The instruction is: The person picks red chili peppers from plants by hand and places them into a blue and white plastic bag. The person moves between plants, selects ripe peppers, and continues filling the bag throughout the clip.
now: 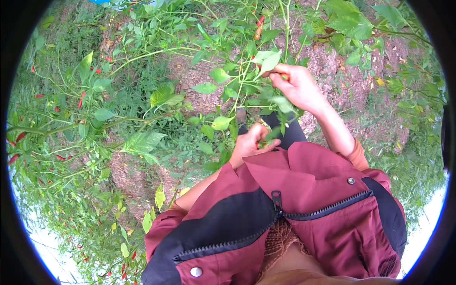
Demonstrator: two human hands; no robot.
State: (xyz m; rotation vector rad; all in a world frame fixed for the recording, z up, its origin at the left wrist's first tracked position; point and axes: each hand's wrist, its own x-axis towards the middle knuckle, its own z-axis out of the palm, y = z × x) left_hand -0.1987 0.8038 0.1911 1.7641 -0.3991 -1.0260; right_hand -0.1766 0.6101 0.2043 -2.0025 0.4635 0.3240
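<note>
My right hand (299, 87) reaches into a chili pepper plant (240, 80), its thumb and fingertips pinched at a red chili pepper (258, 66) partly covered by a pale green leaf (270, 60). An orange-green pepper end (285, 76) shows between the curled fingers of that same hand. Lower down, close to the jacket front, my left hand (249, 142) is curled around chili peppers (263, 144); only red and green bits of them show, so how many it holds is hidden. Above the right hand hangs a chili with a red top and orange lower part (259, 28).
A green chili (203, 32) hangs at the upper middle. Branches (142, 57) with several red chilies (82, 99) spread across the left. Bare reddish soil (331, 71) shows between plants. My maroon jacket (320, 242) fills the bottom, and a dark trouser leg (290, 130) is below my hands.
</note>
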